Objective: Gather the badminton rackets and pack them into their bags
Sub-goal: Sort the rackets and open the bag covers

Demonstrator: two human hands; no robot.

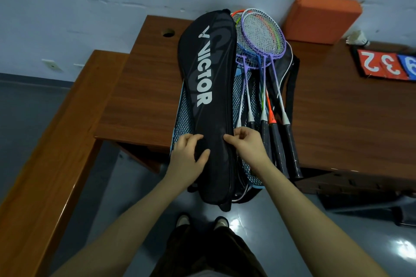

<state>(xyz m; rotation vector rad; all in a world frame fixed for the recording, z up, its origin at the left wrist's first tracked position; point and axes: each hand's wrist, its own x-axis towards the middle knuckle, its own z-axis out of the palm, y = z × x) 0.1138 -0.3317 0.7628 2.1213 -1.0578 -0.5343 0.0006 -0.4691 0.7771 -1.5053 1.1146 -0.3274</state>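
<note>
Nearest the viewer, both forearms reached forward over a grey floor, above the person's shoes [202, 222]. The left hand [188, 157] gripped the narrow handle end of the black racket bag [209, 87], thumb on top and fingers curled round its left edge. The right hand [244, 144] pinched the bag's right edge between thumb and forefinger, at the zip seam; whether a zip pull was held could not be told. The bag, lettered "VICTOR", lay lengthwise on the wooden desk [144, 87], its handle end overhanging the near edge between the two hands. Just right of the bag, and partly beneath it, lay loose rackets [262, 36] with purple, white and orange frames, their black grips beside the right hand, resting on mesh covers [244, 101]. Farther right lay a score flip-board [387, 64], a shuttlecock [358, 38] and an orange cushion [320, 20] against the wall.
</note>
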